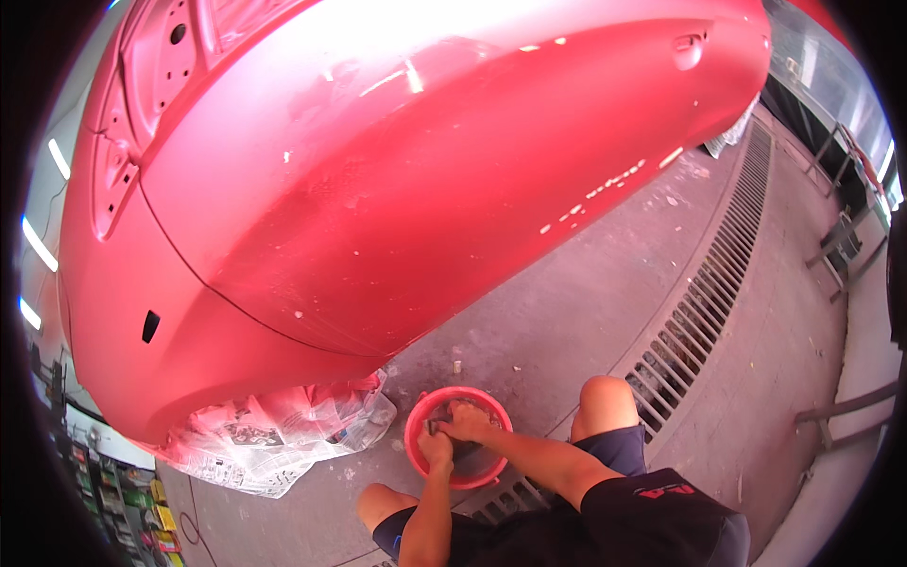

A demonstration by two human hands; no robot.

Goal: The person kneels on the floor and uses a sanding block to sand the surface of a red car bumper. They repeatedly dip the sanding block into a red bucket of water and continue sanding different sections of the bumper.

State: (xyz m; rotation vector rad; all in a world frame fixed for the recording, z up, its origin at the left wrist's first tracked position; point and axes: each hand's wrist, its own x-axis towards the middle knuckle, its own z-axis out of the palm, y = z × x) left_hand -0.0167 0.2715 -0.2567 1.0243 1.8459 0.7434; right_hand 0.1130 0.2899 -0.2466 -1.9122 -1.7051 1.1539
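Both my hands reach into a red bucket on the floor between my knees. My left hand is closed at the bucket's left side, and my right hand is closed close beside it, toward the far side. A small dark patch shows between the two hands, too small to name. Murky liquid seems to fill the lower part of the bucket. Beyond it stands a red car body with a partly dull, partly glossy side and whitish spots along its lower edge.
Newspaper and clear plastic sheeting cover the wheel area left of the bucket. A metal floor grate runs along the right and passes under me. Metal stands line the right wall. Shelves with colourful containers stand at lower left.
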